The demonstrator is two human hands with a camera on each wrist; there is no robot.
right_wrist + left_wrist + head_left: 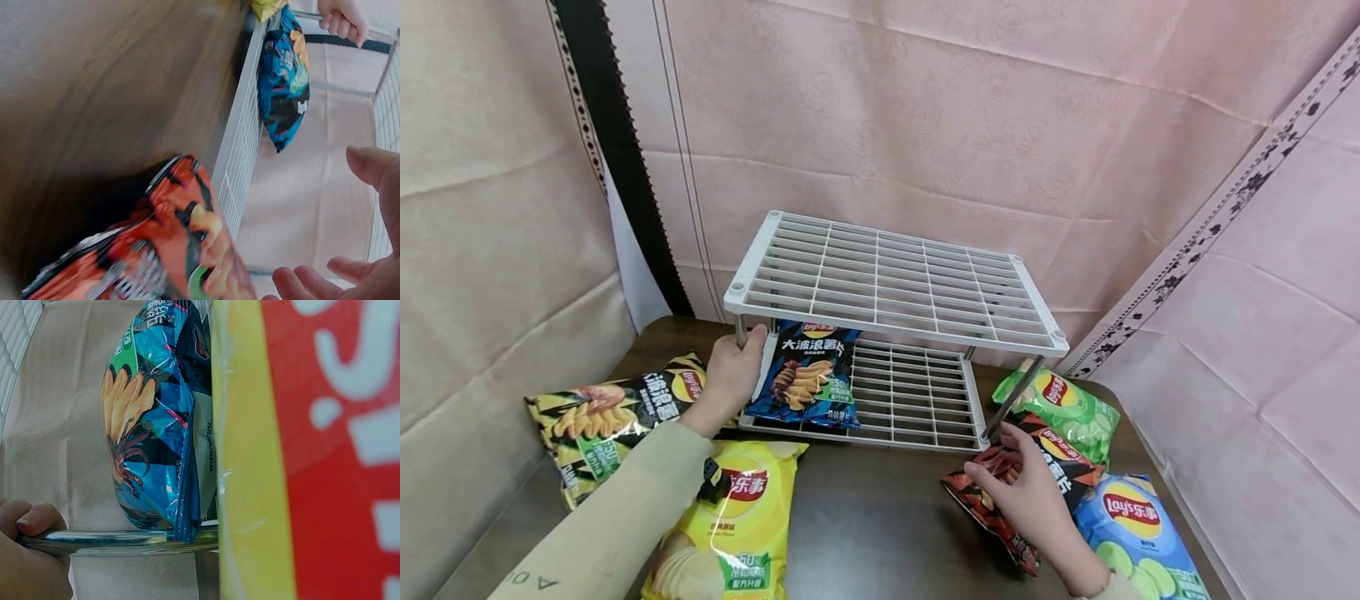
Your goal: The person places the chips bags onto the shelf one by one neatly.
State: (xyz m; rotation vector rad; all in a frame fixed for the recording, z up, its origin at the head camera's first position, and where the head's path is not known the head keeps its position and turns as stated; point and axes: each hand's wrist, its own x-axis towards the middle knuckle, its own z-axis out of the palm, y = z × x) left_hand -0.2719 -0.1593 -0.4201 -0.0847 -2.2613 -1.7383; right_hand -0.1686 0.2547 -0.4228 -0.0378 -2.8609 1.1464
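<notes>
A white two-tier rack (751, 262) with metal posts stands on the table. My left hand (730, 375) grips its front left post (125, 544), fingers curled round the metal. On the lower tier, at the left, a blue-and-black chip bag (808, 375) leans back. My right hand (1033, 492) is over a red-and-black chip bag (1063, 450) beside the rack's front right post (1015, 396). In the right wrist view its fingers (312, 284) are spread and grip nothing; that red bag lies apart from them.
On the left lie a black-and-yellow chip bag (617, 417) and a yellow chip bag (760, 508) under my left forearm. At the right are a green chip bag (1086, 421) and a light blue one (1138, 533). Pink cloth (925, 108) hangs behind the brown table (865, 517).
</notes>
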